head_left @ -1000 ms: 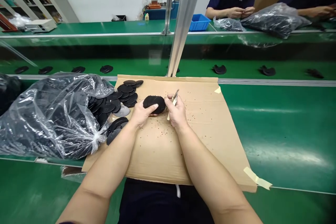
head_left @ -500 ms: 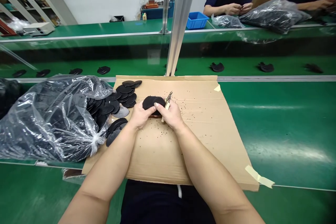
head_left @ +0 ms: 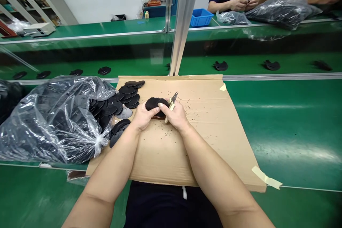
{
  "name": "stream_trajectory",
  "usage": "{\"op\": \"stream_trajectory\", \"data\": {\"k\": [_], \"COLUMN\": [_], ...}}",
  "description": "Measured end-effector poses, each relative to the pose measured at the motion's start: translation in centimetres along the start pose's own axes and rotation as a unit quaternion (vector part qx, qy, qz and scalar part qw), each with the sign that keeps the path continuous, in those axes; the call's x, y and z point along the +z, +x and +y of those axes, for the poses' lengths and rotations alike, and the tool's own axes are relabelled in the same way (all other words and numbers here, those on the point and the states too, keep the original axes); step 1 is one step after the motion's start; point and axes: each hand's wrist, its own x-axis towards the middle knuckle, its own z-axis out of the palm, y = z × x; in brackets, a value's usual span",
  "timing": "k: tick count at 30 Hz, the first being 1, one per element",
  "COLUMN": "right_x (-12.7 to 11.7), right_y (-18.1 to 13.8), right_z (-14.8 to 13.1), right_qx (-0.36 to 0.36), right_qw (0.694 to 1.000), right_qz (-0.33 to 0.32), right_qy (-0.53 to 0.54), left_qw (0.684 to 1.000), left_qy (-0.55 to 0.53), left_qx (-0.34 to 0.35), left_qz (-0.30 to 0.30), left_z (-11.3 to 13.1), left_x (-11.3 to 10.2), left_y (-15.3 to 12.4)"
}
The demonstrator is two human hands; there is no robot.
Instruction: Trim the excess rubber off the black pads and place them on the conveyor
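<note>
One cardboard sheet (head_left: pixel 162 164) lies on the green bench (head_left: pixel 280 121), white wall (head_left: pixel 88 5) beyond. Left hand (head_left: pixel 142 117) and right hand (head_left: pixel 176 114) hold one black stack (head_left: pixel 153 103), the right also one cutter (head_left: pixel 171 106).

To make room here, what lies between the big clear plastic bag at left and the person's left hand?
Flat black oval discs and one grey oval disc lie there, over the brown cardboard sheet, in the head view.
</note>
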Motion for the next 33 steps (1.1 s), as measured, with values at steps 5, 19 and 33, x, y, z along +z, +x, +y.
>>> {"op": "stream_trajectory", "data": {"k": [5,19,33], "right_x": [-0.03,0.29,0.15], "right_y": [0.00,0.17,0.18], "right_z": [0.00,0.34,0.52], "right_qx": [-0.025,0.007,-0.017], "right_qw": [0.999,1.000,0.999], "right_qz": [0.007,0.003,-0.024], "right_qy": [-0.027,-0.004,0.039], "left_qw": [1.000,0.999,0.996], "left_qy": [0.009,-0.021,-0.056], "left_qx": [0.010,-0.016,-0.055], "left_qz": [0.004,0.023,0.035], "left_z": [-0.19,-0.30,0.30], "left_x": [0.07,0.19,0.17], "left_y": [-0.18,0.10,-0.09]}}
